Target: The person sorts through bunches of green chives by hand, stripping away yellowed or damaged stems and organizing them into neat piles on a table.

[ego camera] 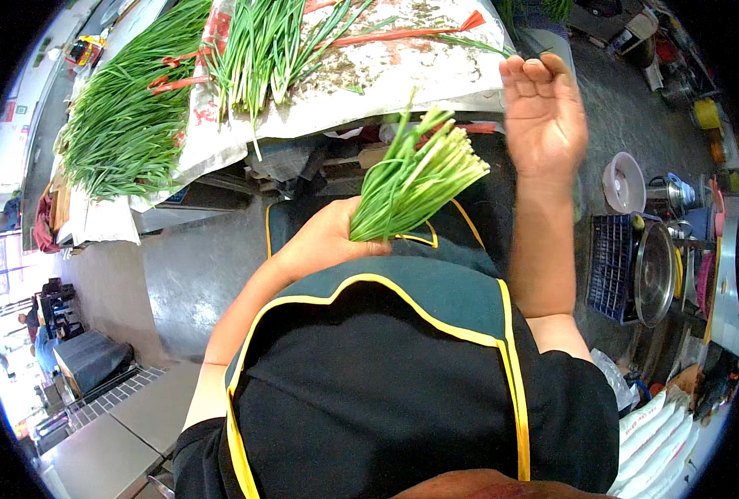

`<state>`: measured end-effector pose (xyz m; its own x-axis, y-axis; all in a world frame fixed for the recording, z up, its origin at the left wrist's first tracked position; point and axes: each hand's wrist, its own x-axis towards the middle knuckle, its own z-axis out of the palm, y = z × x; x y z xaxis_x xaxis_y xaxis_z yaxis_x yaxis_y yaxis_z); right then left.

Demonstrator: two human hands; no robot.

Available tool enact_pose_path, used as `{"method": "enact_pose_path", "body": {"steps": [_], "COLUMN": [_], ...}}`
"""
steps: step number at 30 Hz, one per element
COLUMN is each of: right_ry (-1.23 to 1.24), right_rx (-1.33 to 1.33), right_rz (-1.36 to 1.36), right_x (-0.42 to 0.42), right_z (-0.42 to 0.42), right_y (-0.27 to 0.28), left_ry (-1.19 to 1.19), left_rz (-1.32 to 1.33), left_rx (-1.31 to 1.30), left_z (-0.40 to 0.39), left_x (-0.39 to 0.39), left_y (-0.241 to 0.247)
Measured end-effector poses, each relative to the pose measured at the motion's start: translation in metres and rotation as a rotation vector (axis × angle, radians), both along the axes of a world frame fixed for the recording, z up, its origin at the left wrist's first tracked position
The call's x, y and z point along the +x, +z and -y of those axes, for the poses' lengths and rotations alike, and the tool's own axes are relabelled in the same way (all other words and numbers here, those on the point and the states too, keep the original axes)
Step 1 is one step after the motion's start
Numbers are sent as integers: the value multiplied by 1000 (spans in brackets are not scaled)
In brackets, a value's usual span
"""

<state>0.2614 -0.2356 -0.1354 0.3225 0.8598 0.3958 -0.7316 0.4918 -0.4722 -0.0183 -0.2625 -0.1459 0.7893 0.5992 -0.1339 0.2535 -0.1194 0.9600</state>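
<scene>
A bunch of garlic chives is gripped in my left hand in front of my apron, its pale cut ends pointing up and to the right. My right hand is raised at the table's right corner, palm showing and fingers bent at the tips, with nothing seen in it. Ahead, loose chives lie on a soiled white woven sheet. A large pile of green chives spreads over the table's left part, with red ties beside it. A long red strip crosses the sheet.
The table edge runs across in front of me. On the floor to the right are a blue plastic crate, a round metal lid or tray and a pale basin. White filled bags lie lower right. Metal-topped counters stand lower left.
</scene>
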Motion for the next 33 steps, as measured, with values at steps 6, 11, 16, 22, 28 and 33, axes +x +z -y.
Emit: {"method": "enact_pose_path", "body": {"steps": [6,11,16,22,28,33], "right_ry": [-78,-261,-319,-317,-509,-823], "right_rx": [-91,-163,-181,-106,-245,-513], "right_rz": [657,1087,763,1078,825,803], "right_x": [-35,-46,-34,-45,-20,27], "right_z": [33,37,30,33,29,28], "right_y": [7,7,9,4,4,5], "left_ry": [119,135,146,120,143,123], "left_rz": [-172,-195,-152,-166,-334,-248], "left_rx": [-278,-224,-147,-39,-184,76], "left_z": [1,2,4,2,1,2], "left_x": [3,7,7,11,11,9], "left_y": [14,16,13,16,30,19]}}
